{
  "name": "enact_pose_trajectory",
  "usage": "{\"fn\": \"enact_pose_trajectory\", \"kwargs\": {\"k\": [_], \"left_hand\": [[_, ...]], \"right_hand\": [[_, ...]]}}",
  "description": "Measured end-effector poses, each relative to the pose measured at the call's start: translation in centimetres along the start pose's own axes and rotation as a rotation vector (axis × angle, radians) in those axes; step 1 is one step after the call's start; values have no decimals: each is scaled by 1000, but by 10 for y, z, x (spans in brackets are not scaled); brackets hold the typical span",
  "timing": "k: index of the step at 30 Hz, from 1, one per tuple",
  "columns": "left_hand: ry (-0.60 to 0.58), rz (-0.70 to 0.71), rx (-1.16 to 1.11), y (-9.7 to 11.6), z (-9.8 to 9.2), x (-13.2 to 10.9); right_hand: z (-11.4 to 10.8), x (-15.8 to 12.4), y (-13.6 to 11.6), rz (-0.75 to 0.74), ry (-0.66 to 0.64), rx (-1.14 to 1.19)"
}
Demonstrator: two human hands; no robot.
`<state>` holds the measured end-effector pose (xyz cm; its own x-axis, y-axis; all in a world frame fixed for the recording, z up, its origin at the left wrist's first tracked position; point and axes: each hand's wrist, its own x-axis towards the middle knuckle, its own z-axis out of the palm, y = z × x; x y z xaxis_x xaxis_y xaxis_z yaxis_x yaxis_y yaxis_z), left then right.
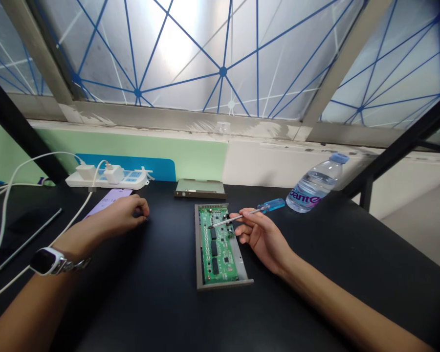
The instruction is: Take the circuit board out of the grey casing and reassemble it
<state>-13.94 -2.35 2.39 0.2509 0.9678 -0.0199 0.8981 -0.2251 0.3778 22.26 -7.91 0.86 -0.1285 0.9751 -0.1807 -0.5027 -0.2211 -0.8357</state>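
Observation:
A screwdriver (238,218) with a clear blue handle is held by its shaft in my right hand (260,234). Its tip points left, over the upper part of a green circuit board (220,249) set in an open grey metal casing (198,249). To the left of the board, my left hand (128,212) is closed, thumb and fingers together just above the black table. A tiny dark spot shows at its fingertips, too small to name. A metal cover plate (200,187) lies behind the board.
Upright at the right back stands a water bottle (315,183). A lit phone (108,201) lies partly behind my left hand. Behind it, a white power strip (106,180) holds plugs, with white cables (7,210) running down the left side. Black slanted frame bars (392,146) flank the table (161,303).

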Motion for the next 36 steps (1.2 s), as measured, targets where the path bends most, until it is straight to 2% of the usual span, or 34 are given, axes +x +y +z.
{"fn": "enact_pose_trajectory", "kwargs": {"k": [6,9,15,21,30,36], "left_hand": [[-3,-25,-145,-11,6,-1],[-40,-43,-234,-13,9,-2],[-116,-27,-348,1,10,-5],[-123,3,-355,11,12,-4],[-129,-112,-174,27,8,0],[-143,-99,-151,26,7,2]], "right_hand": [[0,0,1,-4,-26,-11],[-1,1,2,-8,-33,-16],[-2,1,3,-8,-51,-35],[-1,0,4,-3,-53,-37],[-4,2,6,-8,-64,-45],[-4,3,5,-13,-72,-59]]}}
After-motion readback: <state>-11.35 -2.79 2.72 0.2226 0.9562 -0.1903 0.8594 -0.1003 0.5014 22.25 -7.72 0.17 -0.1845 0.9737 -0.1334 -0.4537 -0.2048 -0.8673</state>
